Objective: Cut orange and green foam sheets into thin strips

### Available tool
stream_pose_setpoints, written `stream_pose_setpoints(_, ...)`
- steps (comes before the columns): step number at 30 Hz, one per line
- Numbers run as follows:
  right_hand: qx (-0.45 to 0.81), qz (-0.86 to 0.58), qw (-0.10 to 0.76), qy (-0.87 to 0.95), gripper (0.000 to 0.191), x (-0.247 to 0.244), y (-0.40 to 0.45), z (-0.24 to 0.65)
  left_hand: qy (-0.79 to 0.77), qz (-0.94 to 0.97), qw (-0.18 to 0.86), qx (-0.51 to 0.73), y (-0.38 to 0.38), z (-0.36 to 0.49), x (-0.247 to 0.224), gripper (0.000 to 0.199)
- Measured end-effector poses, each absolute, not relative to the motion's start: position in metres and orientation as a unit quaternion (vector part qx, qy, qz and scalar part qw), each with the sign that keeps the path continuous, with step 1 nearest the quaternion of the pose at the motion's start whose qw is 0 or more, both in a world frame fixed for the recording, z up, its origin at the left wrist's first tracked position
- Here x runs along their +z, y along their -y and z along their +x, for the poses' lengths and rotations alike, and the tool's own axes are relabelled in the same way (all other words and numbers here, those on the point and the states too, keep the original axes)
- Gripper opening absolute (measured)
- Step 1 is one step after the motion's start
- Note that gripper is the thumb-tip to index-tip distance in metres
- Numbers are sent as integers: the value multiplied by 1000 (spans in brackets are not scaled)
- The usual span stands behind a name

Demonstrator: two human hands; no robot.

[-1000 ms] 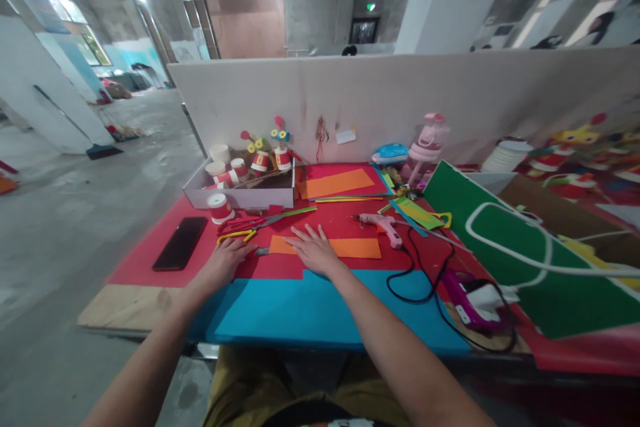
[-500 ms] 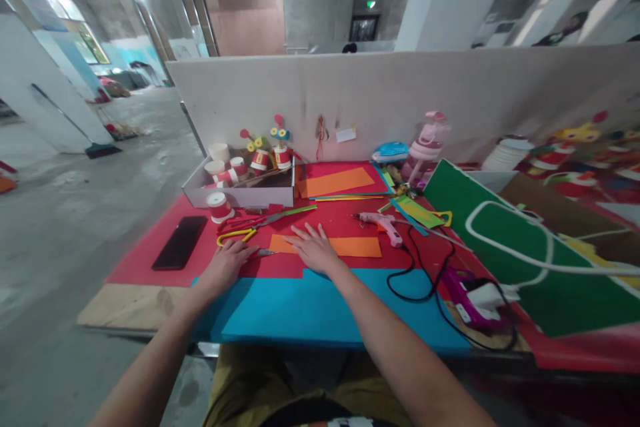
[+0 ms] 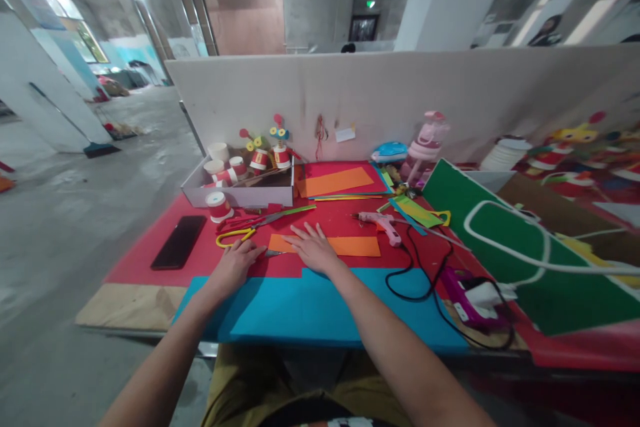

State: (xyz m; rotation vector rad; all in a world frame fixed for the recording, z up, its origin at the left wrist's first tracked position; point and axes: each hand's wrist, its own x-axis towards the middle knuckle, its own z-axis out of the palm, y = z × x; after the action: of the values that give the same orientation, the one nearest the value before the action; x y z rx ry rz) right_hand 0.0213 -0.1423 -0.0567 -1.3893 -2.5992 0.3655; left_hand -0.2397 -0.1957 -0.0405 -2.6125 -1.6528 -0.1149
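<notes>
My right hand lies flat with spread fingers on an orange paper strip. To its left, my left hand is closed around a slim grey pointed tool, its tip at the strip's lower edge. Most of that tool is hidden by the fingers, so its kind cannot be made out. Just beyond my left fingers are the yellow handles of a pair of scissors. Under the strip lies red sheeting, with a blue sheet along the front edge.
A black phone and a paper cup lie to the left. Behind stands a white box holding cups. Rightward are a pink glue gun with a black cord, a purple power strip and a green board.
My left hand and the pointed tool have shifted slightly to the right, toward my right hand. My right hand stays flat on the orange strip.
</notes>
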Motion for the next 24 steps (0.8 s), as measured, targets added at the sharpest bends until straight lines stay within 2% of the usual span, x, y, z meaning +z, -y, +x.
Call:
stream_pose_setpoints(9,130,-474,72,868,49,-48,134,-9,575,-815,51,-35,193,-252,-43,54)
stream_pose_setpoints(18,123,-416,92,896,48,-52,132,58,575,-815,59,-41,190,-254,-46,52)
stream_pose_setpoints(24,126,-431,92,889,48,-61,135,59,573,-814,59,-73,186,-256,-52,47)
